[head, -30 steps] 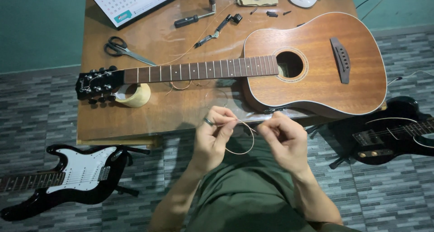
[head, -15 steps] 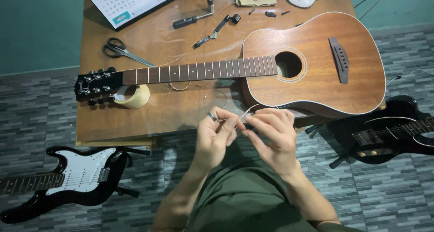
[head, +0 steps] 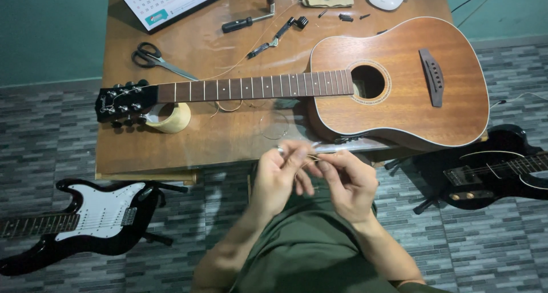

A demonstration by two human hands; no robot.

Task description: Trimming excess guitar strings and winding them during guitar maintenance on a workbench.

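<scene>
Keep left hand [head: 279, 176] and right hand [head: 348, 181] pinched shut on thin guitar string [head: 308, 160]. Keep coil tight, away from acoustic guitar [head: 399, 87].

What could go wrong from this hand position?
1. Both hands, left hand and right hand, pinch a thin guitar string off the table edge; if it slips, it may spring loose or prick a finger.
2. The acoustic guitar body overhangs the near edge, so a bump from the hands might shift it.
3. Loose string coils by the neck could snag.
</scene>
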